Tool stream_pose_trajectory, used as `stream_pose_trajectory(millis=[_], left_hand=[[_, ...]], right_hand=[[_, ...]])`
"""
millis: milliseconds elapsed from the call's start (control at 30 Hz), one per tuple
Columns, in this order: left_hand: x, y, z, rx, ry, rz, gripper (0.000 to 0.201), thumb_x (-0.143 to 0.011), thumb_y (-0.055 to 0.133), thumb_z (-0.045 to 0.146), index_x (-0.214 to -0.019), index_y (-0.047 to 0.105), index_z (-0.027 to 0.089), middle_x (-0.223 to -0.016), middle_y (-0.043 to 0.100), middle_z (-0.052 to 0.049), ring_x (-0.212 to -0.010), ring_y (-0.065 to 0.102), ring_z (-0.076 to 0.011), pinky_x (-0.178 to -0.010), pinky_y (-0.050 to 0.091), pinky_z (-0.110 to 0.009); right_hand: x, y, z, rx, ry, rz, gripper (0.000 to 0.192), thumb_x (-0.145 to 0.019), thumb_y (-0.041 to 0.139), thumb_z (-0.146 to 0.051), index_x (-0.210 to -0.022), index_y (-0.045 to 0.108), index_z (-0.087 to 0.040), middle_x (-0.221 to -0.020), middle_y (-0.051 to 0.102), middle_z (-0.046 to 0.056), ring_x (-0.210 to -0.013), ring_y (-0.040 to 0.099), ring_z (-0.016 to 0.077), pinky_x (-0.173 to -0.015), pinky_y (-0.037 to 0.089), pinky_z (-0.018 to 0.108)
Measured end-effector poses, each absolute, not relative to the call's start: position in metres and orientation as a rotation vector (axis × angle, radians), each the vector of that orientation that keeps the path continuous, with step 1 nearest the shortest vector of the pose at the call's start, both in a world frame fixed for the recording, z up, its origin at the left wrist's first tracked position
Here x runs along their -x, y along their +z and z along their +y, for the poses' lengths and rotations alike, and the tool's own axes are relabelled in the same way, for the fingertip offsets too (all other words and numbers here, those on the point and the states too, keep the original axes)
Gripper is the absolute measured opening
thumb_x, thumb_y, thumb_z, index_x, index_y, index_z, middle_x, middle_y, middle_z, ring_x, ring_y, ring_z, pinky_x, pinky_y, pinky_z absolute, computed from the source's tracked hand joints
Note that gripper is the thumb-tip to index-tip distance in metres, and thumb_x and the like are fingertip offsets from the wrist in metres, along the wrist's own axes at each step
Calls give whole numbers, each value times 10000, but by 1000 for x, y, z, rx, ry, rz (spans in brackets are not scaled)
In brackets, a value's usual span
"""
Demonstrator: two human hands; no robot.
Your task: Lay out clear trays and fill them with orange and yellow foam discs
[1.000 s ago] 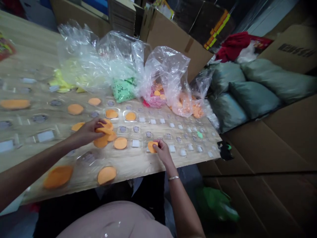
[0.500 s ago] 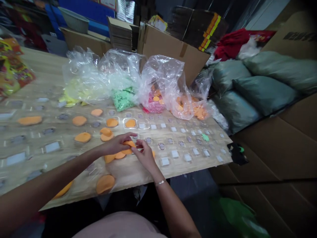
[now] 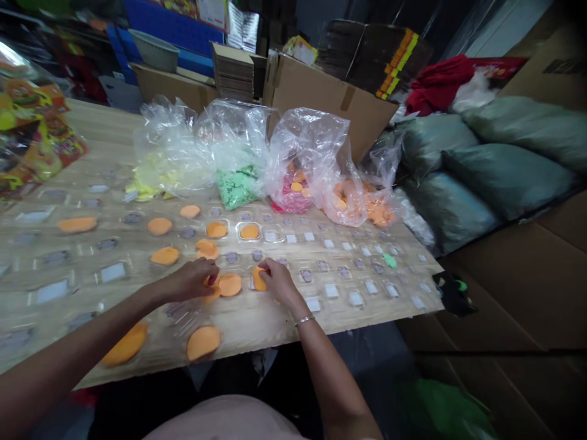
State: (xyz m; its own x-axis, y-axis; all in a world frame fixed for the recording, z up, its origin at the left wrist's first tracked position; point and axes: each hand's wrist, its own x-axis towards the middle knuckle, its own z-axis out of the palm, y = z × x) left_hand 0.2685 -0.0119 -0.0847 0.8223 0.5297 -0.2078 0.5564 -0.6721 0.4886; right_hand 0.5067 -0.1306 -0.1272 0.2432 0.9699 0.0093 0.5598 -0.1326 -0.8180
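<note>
Between the left hand [image 3: 193, 281], its hold unclear, and the right hand [image 3: 279, 283], pinching an orange piece [image 3: 258, 280], lies an orange disc [image 3: 230, 285].

A thin, flat, matte orange disc [image 3: 259, 279] is pinched near the table's near edge, its right part hidden. Just left of it, a rounded orange disc [image 3: 230, 285] lies flat; farther left, a third orange disc [image 3: 211, 296] shows only partly.
</note>
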Motion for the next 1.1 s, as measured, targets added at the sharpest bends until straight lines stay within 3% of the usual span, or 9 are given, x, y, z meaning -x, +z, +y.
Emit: stream_pose_trajectory(millis=[167,267,367,467,567,667,767,933,1100], left_hand=[[-261,-69,0,-1938,52,799,220,-651,649,375,-639,497,217,-648,538,15,-609,486,-161,-575,346,-262],[-254,-70,6,-1575,306,887,300,-605,690,408,-671,461,224,-596,487,46,-545,444,-131,-522,323,-240],[-249,-75,11,-1425,439,1017,307,-561,683,364,-817,584,227,-658,576,28,-584,522,-160,-520,387,-252],[-248,-80,14,-1658,310,1100,368,-636,620,417,-943,677,221,-619,582,9,-551,538,-182,-475,391,-266],[-252,-85,11,-2045,51,1154,330,-691,601,460,-863,713,201,-668,641,-37,-635,612,-226,-543,441,-293],[-260,-93,4,-2232,-50,1223,249,-602,680,295,-816,707,171,-843,705,-107,-849,652,-308,-716,473,-361],[-266,-102,1,-2324,-107,1252,242,-581,671,197,-819,690,161,-888,707,-143,-885,647,-334,-750,459,-392],[-265,-106,9,-2305,-16,1126,85,-593,612,127,-656,630,182,-715,648,-67,-748,630,-259,-670,421,-324],[-256,-81,15,-2024,282,966,91,-602,648,240,-622,582,181,-646,604,11,-684,565,-162,-650,426,-254]], right_hand=[[-503,-126,-132,1747,780,-1503,219,-869,499,-98,-1001,643,-197,-941,694,31,-864,632,181,-776,476,282],[-495,-121,-137,1875,526,-1667,240,-849,522,-70,-1022,644,-183,-1043,663,82,-967,591,216,-849,470,325],[-476,-114,-135,1934,212,-1807,215,-867,532,-76,-1008,659,-177,-1069,635,107,-1023,545,237,-881,452,343],[-448,-110,-124,1884,210,-2011,174,-925,517,-126,-963,676,-185,-972,653,80,-940,565,217,-816,458,317],[-426,-111,-112,1944,203,-2226,153,-924,542,-148,-947,693,-148,-976,663,115,-943,577,241,-797,452,343],[-419,-113,-108,2016,175,-2268,173,-932,525,-147,-978,691,-126,-988,660,130,-976,582,258,-813,446,367],[-422,-113,-109,2005,187,-2256,166,-938,535,-184,-962,693,-139,-976,654,114,-980,583,257,-822,449,365],[-422,-110,-111,1939,276,-2042,144,-914,559,-169,-990,680,-157,-1010,651,99,-981,589,225,-845,462,324],[-406,-112,-86,1545,457,-1828,310,-841,624,-213,-1145,593,-160,-1107,627,93,-1058,551,225,-924,444,344]])
